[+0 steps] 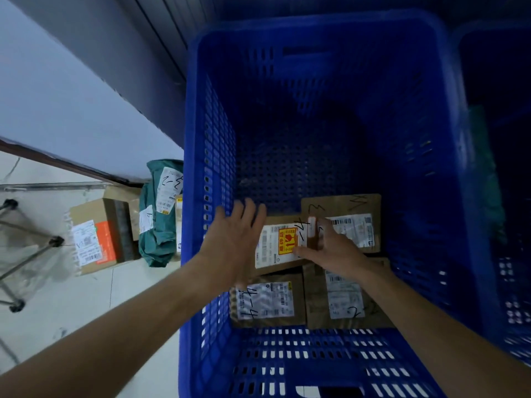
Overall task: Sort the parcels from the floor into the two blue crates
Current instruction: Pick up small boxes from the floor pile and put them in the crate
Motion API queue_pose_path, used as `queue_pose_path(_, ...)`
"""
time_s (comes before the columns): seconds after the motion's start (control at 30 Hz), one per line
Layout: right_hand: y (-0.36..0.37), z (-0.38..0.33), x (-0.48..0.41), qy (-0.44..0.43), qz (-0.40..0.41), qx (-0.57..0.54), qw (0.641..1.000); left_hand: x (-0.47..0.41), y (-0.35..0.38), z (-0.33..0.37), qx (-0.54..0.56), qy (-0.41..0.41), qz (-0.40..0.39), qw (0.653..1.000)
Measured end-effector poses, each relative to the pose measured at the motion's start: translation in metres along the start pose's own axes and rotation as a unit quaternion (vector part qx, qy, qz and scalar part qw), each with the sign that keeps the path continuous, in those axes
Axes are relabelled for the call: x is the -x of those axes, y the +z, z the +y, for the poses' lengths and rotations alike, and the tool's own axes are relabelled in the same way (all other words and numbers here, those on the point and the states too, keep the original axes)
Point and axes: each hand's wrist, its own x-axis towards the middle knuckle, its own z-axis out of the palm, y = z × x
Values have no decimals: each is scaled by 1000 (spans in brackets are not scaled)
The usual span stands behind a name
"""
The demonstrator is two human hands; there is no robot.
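Four brown parcels lying flat at the near end of the big blue crate. Right hand grasping the right edge of the parcel with the yellow sticker, thumb on its label. Left hand released, fingers spread, hovering by that parcel's left edge. Second blue crate just beside, on the right. On the floor to the left, a green bag and a cardboard box.

Crate: four parcels inside, near end.
Floor, left: cardboard box; mailer bag between.
Right: second crate.
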Motion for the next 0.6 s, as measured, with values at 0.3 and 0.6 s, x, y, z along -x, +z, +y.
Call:
queue_pose_path(0.3, 3, -10, 0, -194, 87, 307, 928, -15, 17, -9, 33, 63, 39, 997)
queue_pose_path(0.6, 15, -18, -11, -213, 99, 440, 867, -20, 19, -3, -13, -24, 3, 1000)
